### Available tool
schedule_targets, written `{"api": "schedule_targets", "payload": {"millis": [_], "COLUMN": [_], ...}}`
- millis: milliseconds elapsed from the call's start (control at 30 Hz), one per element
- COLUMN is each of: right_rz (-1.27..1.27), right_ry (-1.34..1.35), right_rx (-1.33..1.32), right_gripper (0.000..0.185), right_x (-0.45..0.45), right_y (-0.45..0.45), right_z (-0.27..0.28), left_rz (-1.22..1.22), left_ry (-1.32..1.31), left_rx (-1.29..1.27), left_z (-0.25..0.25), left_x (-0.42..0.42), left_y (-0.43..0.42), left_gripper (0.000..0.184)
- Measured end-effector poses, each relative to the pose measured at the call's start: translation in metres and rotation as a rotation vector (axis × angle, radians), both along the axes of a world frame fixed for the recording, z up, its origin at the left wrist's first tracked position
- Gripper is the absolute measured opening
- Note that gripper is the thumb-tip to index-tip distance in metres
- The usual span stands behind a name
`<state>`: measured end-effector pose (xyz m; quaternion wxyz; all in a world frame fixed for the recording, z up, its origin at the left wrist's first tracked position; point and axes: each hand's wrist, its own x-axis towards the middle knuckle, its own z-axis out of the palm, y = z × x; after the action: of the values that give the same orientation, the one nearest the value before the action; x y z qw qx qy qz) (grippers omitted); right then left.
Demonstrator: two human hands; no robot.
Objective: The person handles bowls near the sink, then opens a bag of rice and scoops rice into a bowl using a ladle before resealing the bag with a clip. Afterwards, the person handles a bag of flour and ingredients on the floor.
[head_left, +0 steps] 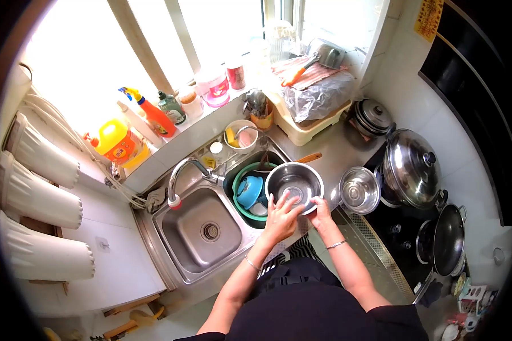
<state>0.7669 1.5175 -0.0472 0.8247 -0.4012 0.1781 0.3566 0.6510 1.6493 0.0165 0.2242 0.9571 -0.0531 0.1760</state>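
Note:
A round stainless steel bowl [274, 181] is tilted in front of me, over the right-hand basin's edge and the counter. My right hand [320, 217] grips its near right rim, thumb on the edge. Across the near left rim, my left hand [283, 220] lies with its fingers spread, the tips reaching over the inside. Whether the left fingertips press on the steel is unclear. Beside the bowl, a green basin [234, 196] holds a blue bowl [250, 192] and other dishes partly hidden. Another steel bowl [359, 191] stands to the right.
The left sink basin [182, 241] lies under a curved faucet [183, 165]. A wooden-handled utensil [309, 158] sits behind the bowl. Bottles, including an orange spray bottle [156, 119], line the sill. A lidded wok [412, 167] and frying pan [449, 238] occupy the stove at right.

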Motion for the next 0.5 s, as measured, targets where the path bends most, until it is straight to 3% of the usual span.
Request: {"api": "schedule_targets", "payload": {"millis": [100,133,233,333,500], "right_rz": [-0.108,-0.121,-0.16,-0.234,-0.324], "right_ry": [-0.007,-0.01,-0.008,-0.044,-0.183], "right_rx": [0.023,0.024,0.024,0.052,-0.044], "right_gripper": [0.024,0.024,0.022,0.024,0.033], "right_x": [-0.003,-0.003,-0.001,0.009,0.056], "right_y": [-0.002,-0.004,-0.013,-0.016,-0.038], "right_z": [-0.002,0.0,0.003,0.006,0.024], "left_rz": [0.21,0.315,0.318,0.106,0.068], "left_ry": [-0.132,-0.194,-0.062,0.031,-0.024], "left_rx": [-0.36,-0.485,-1.487,-1.51,-1.458], "left_z": [0.005,-0.003,-0.031,-0.028,-0.022], "left_x": [-0.007,-0.005,0.013,0.032,0.103], "left_y": [0.001,0.002,0.005,0.003,-0.015], "left_gripper": [0.07,0.07,0.066,0.061,0.051]}}
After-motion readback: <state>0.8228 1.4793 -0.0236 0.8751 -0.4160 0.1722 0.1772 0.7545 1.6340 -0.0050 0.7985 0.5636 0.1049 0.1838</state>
